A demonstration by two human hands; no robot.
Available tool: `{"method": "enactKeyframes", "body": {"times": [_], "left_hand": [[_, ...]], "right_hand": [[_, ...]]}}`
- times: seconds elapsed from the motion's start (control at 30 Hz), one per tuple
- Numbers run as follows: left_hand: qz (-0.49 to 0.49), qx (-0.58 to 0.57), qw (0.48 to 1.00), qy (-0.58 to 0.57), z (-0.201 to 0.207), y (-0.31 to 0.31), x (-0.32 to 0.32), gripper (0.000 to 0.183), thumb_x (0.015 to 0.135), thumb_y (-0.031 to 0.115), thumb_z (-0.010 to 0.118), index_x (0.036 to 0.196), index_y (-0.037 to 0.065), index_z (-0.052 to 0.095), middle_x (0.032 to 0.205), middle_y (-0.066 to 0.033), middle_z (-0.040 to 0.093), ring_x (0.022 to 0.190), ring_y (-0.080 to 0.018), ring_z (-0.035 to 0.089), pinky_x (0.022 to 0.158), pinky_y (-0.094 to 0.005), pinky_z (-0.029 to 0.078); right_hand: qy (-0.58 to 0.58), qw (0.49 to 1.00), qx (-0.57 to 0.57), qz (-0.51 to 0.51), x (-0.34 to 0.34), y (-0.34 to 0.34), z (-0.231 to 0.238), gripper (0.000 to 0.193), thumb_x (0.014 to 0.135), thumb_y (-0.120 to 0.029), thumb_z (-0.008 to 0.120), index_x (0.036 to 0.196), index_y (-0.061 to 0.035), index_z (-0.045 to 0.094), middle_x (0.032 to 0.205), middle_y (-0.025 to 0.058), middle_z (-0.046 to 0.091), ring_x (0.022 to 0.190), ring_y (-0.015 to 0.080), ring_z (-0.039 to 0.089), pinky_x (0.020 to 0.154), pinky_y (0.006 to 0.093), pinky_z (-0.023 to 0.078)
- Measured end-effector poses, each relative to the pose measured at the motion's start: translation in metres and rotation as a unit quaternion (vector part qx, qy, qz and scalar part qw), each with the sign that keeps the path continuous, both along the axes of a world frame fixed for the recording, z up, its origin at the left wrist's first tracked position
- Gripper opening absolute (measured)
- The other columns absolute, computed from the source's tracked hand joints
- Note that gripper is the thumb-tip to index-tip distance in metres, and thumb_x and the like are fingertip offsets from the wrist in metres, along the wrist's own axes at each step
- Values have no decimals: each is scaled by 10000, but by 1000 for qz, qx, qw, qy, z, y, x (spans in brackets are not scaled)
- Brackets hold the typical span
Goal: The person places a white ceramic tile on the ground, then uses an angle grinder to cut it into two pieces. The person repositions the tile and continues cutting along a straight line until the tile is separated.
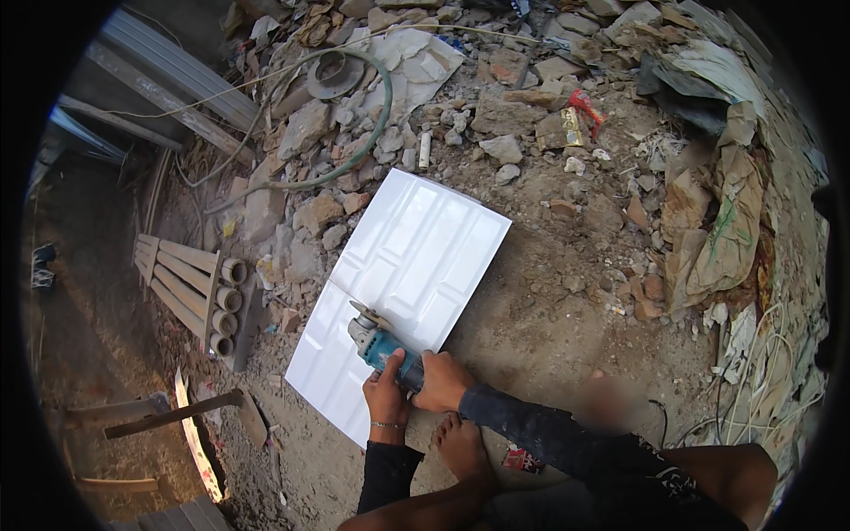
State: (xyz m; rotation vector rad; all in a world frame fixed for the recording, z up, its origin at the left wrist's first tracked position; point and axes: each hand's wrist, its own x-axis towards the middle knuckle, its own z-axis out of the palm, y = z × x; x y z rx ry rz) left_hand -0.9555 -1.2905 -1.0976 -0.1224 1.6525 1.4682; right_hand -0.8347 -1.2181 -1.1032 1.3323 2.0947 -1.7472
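Both hands grip a teal and grey angle grinder [381, 348] above a white panel. My left hand [386, 396] wraps the body from the left, thumb along its top. From the right, my right hand [444, 380] closes round the dark rear end. The grinder's disc [370, 315] stands at the panel's surface, where a thin dark line runs from it toward the left edge; whether the disc touches, I cannot tell. Glossy white and embossed with raised rectangles, the panel [434, 232] lies slanted on the dirt. My bare foot [462, 450] is close below the hands.
Broken stone and rubble [319, 214] spread beyond the panel, with a green hose [379, 119] curving across. Several bound pipes [197, 292] lie left, near a hoe [190, 413]. Crumpled brown paper sacks [722, 230] and loose pale cords [766, 389] are on the right.
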Motion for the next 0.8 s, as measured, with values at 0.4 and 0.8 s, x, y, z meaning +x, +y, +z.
{"method": "enactKeyframes", "body": {"times": [0.4, 0.8], "left_hand": [[-16, -1, 1000, 1, -3, -5, 6, 242, 940, 142, 794, 1081, 7, 652, 972, -67, 721, 809, -218, 729, 735, -377, 613], [-1, 1, 1000, -3, -1, -4, 9, 208, 940, 78, 786, 1072, -45, 683, 992, -90, 736, 831, -206, 725, 765, -354, 596]], "right_hand": [[0, 1000, -13, 8, 11, 1, 9, 521, 720, -187, 817, 1125, 84, 632, 1097, 328, 721, 1076, 468, 715, 939, 490, 599], [12, 1000, -1, 1, 12, -1, 4, 504, 716, -180, 810, 1107, 89, 638, 1077, 329, 726, 1052, 475, 721, 921, 489, 607]]}}
